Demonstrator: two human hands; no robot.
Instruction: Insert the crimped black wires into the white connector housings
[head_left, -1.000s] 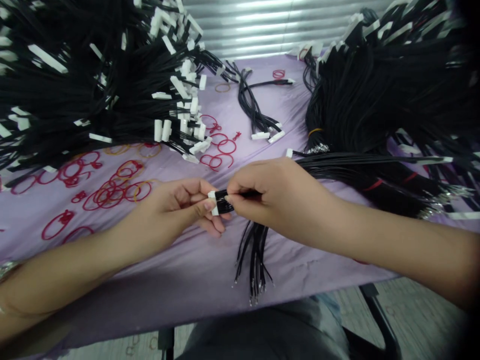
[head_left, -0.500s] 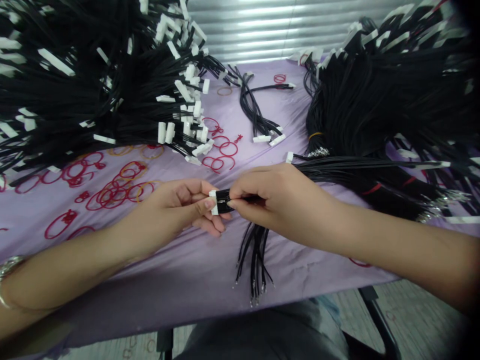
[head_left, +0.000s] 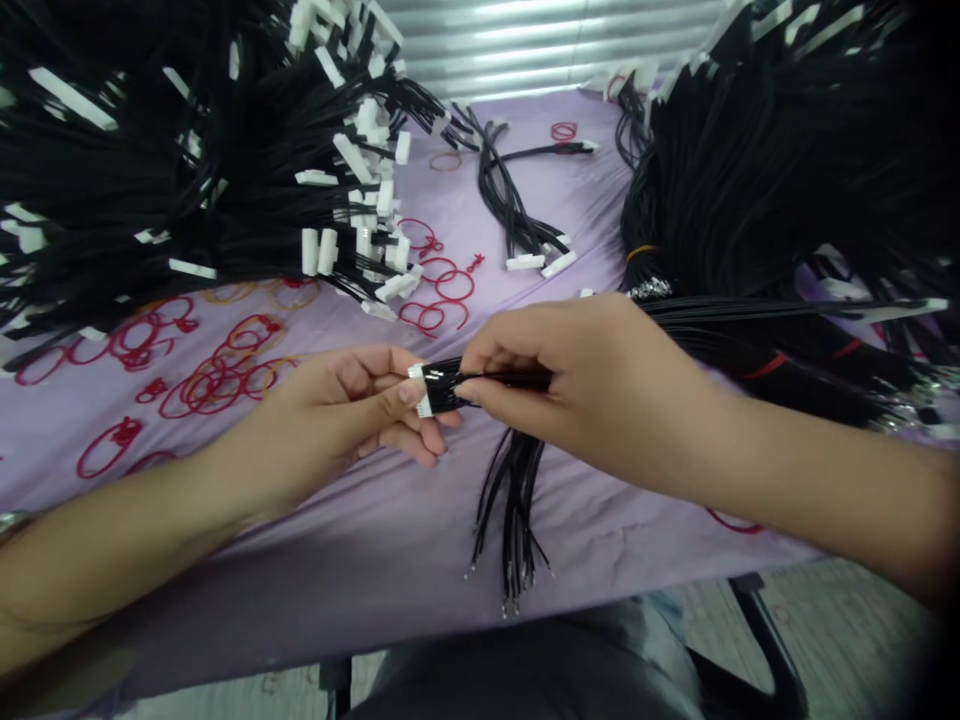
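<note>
Thumb and fingers of my left hand [head_left: 360,405] grip a white connector housing [head_left: 421,390], which has a row of slots along its edge. Black wires [head_left: 444,385] run from the housing toward my right hand [head_left: 555,370], whose thumb and forefinger pinch black wire close to it. Small metal tips show among the wires between both hands. Below my right hand hangs a bunch of loose black wires [head_left: 517,520] with bare metal terminals at their ends. My right palm hides part of the wires.
A large heap of black cables with white connectors [head_left: 225,180] covers the left back. Another black wire pile [head_left: 720,200] lies at the right. Red bands [head_left: 217,380] are scattered on the purple cloth [head_left: 337,580]. A few finished-looking cables [head_left: 517,210] lie at the back middle.
Both hands keep their pinch; the connector has shifted slightly left and up in view. My right hand's fingers sit a little farther from the housing, showing more wire. The view has shifted slightly.
</note>
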